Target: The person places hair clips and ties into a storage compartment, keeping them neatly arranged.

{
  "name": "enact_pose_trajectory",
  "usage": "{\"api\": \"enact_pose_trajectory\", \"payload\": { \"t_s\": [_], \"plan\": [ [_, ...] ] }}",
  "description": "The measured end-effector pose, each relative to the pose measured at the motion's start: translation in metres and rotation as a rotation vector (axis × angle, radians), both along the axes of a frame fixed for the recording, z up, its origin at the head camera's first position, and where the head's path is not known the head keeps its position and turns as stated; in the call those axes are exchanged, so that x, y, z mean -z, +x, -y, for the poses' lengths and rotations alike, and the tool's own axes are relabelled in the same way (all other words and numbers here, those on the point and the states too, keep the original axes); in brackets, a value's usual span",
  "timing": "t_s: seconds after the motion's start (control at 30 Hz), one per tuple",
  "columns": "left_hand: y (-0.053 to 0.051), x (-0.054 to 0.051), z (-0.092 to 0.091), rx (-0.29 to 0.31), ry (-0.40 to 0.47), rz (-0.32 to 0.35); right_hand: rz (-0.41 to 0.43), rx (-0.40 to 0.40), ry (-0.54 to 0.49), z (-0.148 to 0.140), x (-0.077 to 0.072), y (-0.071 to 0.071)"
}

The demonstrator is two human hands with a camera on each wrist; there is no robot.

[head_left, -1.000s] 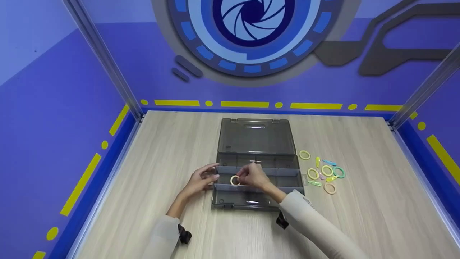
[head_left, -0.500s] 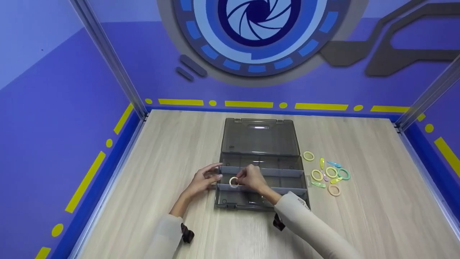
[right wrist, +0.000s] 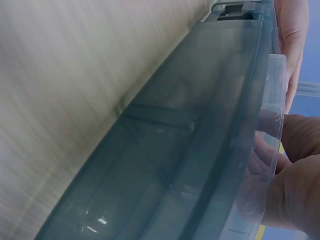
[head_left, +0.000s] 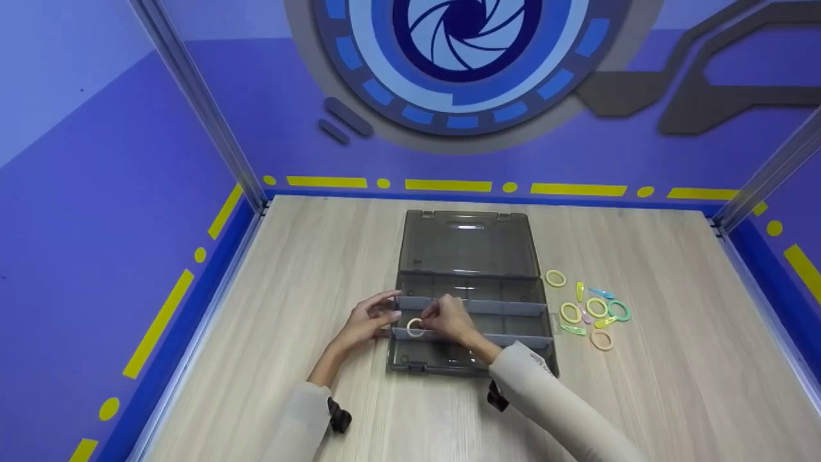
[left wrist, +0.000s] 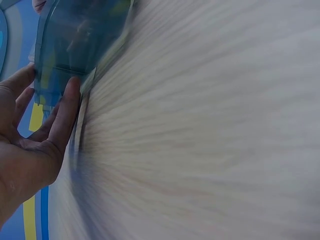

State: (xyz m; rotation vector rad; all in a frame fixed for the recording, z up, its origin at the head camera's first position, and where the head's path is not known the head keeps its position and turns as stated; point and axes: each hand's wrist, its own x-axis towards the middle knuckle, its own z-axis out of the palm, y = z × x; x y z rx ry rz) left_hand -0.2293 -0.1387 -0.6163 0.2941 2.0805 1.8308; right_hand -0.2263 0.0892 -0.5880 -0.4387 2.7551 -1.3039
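Observation:
In the head view, my right hand [head_left: 450, 321] pinches a cream-coloured ring [head_left: 408, 328], which looks like a hair tie, over the left part of the middle row of a grey see-through compartment box [head_left: 471, 247]. The box lies with its lid swung back. My left hand [head_left: 362, 326] rests against the box's left side, its fingers fairly straight; the left wrist view shows the fingertips touching the box wall [left wrist: 75, 45]. From the right wrist, the right fingers [right wrist: 295, 185] reach behind a clear divider [right wrist: 276, 75], and the ring is hard to make out there.
Right of the box lie several rings, among them a green ring [head_left: 619, 310] and a peach ring [head_left: 601, 340]. Several small snap hair clips lie among them, including a blue clip [head_left: 601, 293] and a yellow clip [head_left: 580, 291]. Blue panels [head_left: 449, 154] enclose the wooden table [head_left: 308, 256].
My right hand has moved slightly left and down relative to the box, with the ring still pinched. My left hand stays at the box's side. The head view has shifted a little.

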Motion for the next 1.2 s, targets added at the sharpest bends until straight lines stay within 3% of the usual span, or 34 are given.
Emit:
{"api": "enact_pose_trajectory", "payload": {
  "t_s": [0.3,0.63,0.8,0.97,1.2],
  "plan": [
    [-0.003,0.001,0.0,-0.008,-0.046,-0.041,0.074,-0.09,-0.033,-0.004,-0.004,-0.002],
    [-0.002,0.001,0.0,-0.017,-0.03,-0.06,0.166,-0.135,-0.213,-0.035,-0.032,0.011],
    [-0.001,0.004,-0.001,-0.018,-0.018,-0.055,0.212,-0.1,-0.304,-0.077,-0.047,0.017],
    [-0.003,0.002,0.0,0.005,-0.043,-0.056,0.213,-0.065,-0.312,-0.135,-0.057,0.018],
    [-0.001,0.003,-0.002,0.014,-0.054,-0.075,0.229,0.092,-0.296,-0.21,-0.065,0.033]
  ]
}}
